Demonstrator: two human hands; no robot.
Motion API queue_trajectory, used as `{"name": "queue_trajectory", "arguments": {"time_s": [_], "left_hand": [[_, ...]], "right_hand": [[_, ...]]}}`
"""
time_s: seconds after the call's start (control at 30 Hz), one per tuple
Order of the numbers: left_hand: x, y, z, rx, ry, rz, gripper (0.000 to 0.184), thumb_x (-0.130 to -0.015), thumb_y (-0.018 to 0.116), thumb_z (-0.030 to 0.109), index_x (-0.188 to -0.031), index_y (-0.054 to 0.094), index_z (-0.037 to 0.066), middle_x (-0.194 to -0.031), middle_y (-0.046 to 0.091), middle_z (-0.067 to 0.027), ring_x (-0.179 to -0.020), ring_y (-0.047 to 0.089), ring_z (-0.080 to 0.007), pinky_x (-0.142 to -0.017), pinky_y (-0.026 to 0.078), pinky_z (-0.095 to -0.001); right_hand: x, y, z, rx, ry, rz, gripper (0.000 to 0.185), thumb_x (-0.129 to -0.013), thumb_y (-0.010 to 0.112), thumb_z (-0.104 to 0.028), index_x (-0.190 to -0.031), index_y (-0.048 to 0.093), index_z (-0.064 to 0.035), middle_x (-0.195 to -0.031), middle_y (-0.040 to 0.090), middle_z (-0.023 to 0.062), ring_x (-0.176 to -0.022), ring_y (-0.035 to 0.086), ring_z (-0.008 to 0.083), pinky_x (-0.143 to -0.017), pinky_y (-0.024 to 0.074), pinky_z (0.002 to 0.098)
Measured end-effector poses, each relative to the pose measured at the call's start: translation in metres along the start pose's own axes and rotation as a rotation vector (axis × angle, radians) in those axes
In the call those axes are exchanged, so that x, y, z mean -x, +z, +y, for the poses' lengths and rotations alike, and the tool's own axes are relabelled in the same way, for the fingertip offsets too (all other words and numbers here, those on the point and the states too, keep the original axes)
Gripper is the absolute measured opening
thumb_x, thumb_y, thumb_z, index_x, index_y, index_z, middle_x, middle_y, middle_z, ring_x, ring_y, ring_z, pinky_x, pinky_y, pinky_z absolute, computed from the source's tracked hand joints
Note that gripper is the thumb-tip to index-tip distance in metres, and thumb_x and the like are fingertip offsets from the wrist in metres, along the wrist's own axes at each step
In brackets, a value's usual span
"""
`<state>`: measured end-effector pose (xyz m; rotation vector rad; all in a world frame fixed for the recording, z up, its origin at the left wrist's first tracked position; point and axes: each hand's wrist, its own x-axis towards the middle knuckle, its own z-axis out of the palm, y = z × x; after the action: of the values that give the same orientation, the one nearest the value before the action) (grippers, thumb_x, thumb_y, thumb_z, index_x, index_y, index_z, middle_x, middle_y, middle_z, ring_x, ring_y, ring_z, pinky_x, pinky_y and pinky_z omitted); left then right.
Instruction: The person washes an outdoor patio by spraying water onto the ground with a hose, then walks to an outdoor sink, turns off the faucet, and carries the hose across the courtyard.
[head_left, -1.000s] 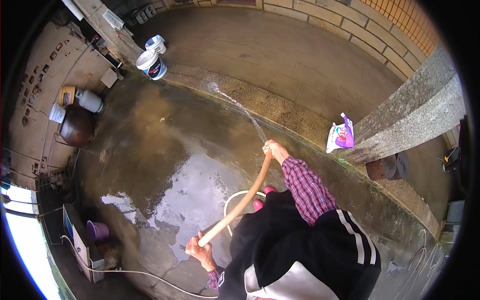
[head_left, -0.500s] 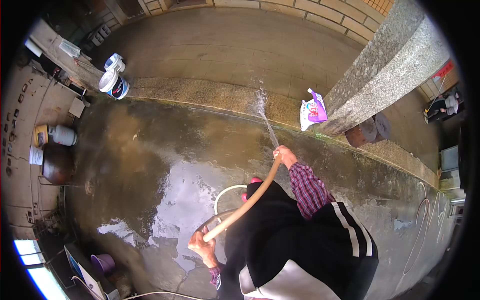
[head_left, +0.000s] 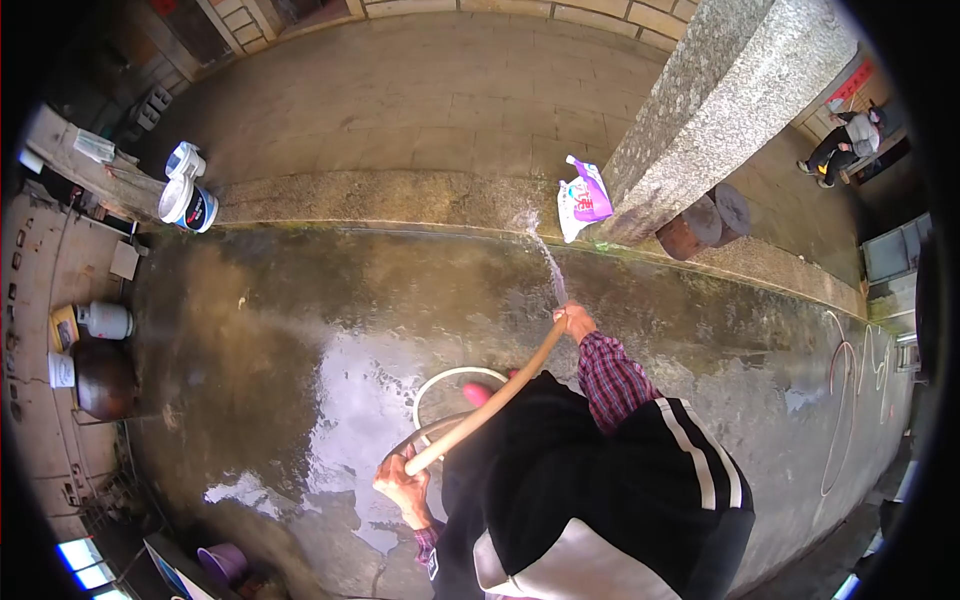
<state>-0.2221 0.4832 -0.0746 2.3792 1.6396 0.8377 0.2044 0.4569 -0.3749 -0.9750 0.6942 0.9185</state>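
A tan hose point(head_left: 490, 405) runs slantwise in front of my body. My right hand point(head_left: 574, 322) is closed round it near its mouth, where a stream of water point(head_left: 553, 268) shoots out toward the raised stone edge point(head_left: 400, 205). Lower left, my left hand point(head_left: 403, 487) grips the same hose farther back. Past that hand the hose bends round and goes out of sight beside my dark clothing. A pink boot point(head_left: 477, 394) shows below the hose, close to a pale loop of thinner hose point(head_left: 425, 392).
A white-and-purple bag point(head_left: 583, 203) stands by a stone pillar point(head_left: 715, 120). White buckets point(head_left: 188, 204) sit on the ledge at left. A grey gas cylinder point(head_left: 106, 320) and a purple bucket point(head_left: 222, 563) are farther left. Wet ground surrounds me. A person point(head_left: 850, 142) sits at far right.
The view has shifted, so the pillar, bag and buckets appear farther left. The water now lands nearer the bag. Both hands keep their hold on the hose.
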Motion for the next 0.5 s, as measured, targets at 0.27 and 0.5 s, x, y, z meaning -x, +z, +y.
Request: {"name": "queue_trajectory", "arguments": {"time_s": [0.27,0.5], "left_hand": [[0.008,0.001,0.060,-0.020,0.092,-0.092,0.032,-0.062,0.059,0.018,-0.044,0.034,0.010,-0.043,0.039,-0.0036,-0.038,0.039,-0.0206,-0.042,0.031,-0.0315],[0.075,-0.014,0.122,-0.047,-0.231,-0.060,0.029,-0.061,0.060,0.019,-0.047,0.036,0.011,-0.044,0.038,-0.0014,-0.038,0.038,-0.0180,-0.040,0.030,-0.0288]], "right_hand": [[0.016,-0.086,-0.063,0.334,-0.075,-0.097,0.015,-0.069,0.037,-0.013,-0.057,0.034,-0.0054,-0.049,0.033,0.0049,-0.045,0.040,0.0180,-0.039,0.0345,0.0283],[-0.028,-0.049,-0.066,0.655,0.609,-0.132,0.020,-0.072,0.032,-0.008,-0.052,0.029,-0.0088,-0.043,0.029,0.0005,-0.032,0.029,0.0107,-0.029,0.0265,0.0198]]}}
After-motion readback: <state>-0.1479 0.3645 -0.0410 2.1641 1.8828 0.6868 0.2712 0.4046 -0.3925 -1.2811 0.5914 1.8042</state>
